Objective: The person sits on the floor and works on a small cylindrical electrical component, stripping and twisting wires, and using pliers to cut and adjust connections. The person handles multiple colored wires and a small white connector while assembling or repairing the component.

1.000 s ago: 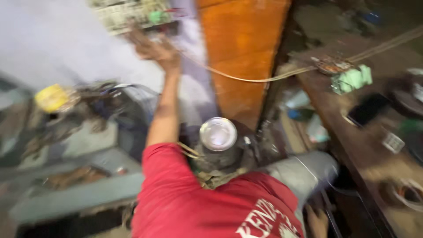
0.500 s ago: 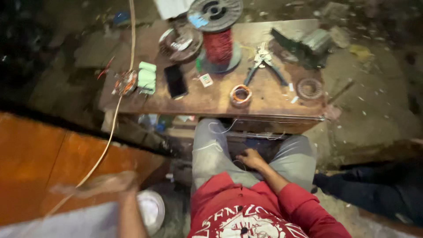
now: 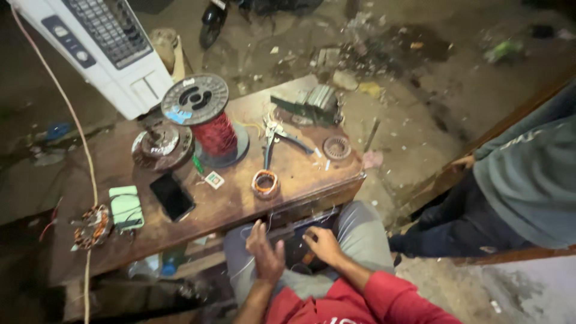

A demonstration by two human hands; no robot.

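Left hand: your left hand (image 3: 264, 255) hung over your lap, palm turned inward, fingers (image 3: 257, 231) loosely spread and gripping nothing.
Right hand: your right hand (image 3: 323, 245) rested on the dark object (image 3: 295, 252) in your lap; I could not tell whether its fingers were closed on it.
Dark object: it lay between your knees, just below the desk's (image 3: 240, 201) front edge.
Desk, near edge: a small coil of copper wire (image 3: 264, 183) sat closest to your hands, with a black phone (image 3: 171, 196) and a green box (image 3: 126, 207) further left.
Desk, middle: pliers (image 3: 273, 141) lay beside a spool of red wire (image 3: 207, 123).
Desk, far side: a round metal part (image 3: 336, 147) and a grey vise (image 3: 315, 103) stood near the back corner.
Right of you: another person (image 3: 528, 180) stood close by.
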